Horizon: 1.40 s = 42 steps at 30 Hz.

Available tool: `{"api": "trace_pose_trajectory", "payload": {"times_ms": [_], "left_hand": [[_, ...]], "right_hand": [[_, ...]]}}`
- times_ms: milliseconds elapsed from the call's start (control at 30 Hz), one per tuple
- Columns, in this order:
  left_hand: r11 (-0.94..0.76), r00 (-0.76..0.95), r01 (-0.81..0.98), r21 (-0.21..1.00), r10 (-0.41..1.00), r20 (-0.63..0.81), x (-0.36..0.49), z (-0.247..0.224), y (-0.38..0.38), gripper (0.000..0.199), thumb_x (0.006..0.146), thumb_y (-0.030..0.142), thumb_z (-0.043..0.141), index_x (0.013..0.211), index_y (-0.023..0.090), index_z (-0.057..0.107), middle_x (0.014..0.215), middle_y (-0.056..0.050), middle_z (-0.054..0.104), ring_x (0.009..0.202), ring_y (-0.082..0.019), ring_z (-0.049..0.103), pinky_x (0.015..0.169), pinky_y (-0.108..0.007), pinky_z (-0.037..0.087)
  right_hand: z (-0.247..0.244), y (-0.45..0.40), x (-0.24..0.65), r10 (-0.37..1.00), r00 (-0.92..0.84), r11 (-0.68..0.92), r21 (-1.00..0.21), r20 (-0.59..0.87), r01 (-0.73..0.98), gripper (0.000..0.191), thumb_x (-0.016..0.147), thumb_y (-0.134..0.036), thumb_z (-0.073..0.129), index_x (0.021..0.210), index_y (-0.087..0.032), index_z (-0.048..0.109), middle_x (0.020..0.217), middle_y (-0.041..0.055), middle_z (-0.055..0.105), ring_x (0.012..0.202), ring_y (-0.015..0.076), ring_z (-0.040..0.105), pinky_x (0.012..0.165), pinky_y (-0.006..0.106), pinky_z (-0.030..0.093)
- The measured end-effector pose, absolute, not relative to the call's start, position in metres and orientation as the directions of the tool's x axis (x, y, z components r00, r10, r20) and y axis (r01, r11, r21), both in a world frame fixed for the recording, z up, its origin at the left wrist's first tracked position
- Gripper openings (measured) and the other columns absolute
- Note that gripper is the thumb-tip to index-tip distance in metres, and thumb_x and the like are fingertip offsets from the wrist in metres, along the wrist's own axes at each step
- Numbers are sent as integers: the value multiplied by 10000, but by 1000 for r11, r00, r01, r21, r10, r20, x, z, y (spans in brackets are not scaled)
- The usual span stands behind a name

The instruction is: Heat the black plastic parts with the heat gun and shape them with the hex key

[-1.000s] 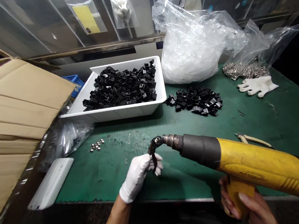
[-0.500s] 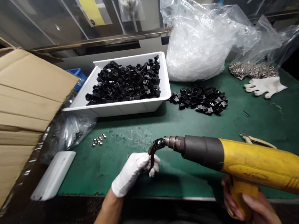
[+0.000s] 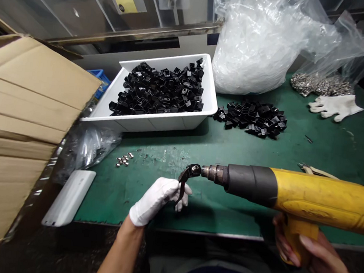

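Observation:
My left hand (image 3: 160, 196), in a white glove, is closed around the dark handles of a small curved tool (image 3: 182, 183). At the tool's upper end sits a small black part (image 3: 194, 169). Bare and wrapped round the grip of a yellow heat gun (image 3: 320, 195), my right hand (image 3: 324, 255) is at the lower right. The gun's metal nozzle points left, close beside the black part. Several small metal pieces (image 3: 124, 160) lie on the green table (image 3: 155, 151) left of my gloved hand.
Black parts fill a white tray (image 3: 151, 123); more form a pile (image 3: 253, 117) beside it. Behind are a large plastic bag (image 3: 253, 53) and a bag of metal pieces (image 3: 322, 84). A glove (image 3: 336, 106) and pliers (image 3: 316, 170) lie right. A cardboard box (image 3: 21, 118) stands left.
The view has shifted, so the tray and bags appear higher and further right. My left hand and the tool have moved slightly left relative to the nozzle, leaving a small gap. Both grips persist.

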<state>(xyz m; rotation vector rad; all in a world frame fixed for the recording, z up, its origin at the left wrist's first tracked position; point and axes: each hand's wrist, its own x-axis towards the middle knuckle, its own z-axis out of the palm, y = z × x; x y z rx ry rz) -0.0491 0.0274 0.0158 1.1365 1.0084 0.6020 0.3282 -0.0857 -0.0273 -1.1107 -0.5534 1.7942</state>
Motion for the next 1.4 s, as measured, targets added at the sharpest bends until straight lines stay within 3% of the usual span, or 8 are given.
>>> {"api": "trace_pose_trajectory", "payload": {"times_ms": [1200, 1400], "left_hand": [[387, 482, 83, 918, 791, -377, -51, 13, 27, 441, 973, 475, 516, 951, 90, 729, 747, -98, 700, 599, -166, 607, 605, -294, 467], [372, 522, 89, 924, 773, -361, -54, 10, 29, 437, 979, 455, 508, 977, 73, 720, 753, -96, 700, 600, -163, 607, 613, -294, 467]], "right_hand": [[-26, -85, 330, 881, -171, -465, -739, -442, -488, 370, 875, -455, 608, 1094, -172, 703, 643, 57, 586, 449, 136, 466, 467, 314, 357], [-35, -86, 336, 888, -252, -460, -751, -385, -474, 378, 891, -456, 597, 1146, -189, 681, 679, 58, 604, 470, 135, 490, 474, 292, 370]]}}
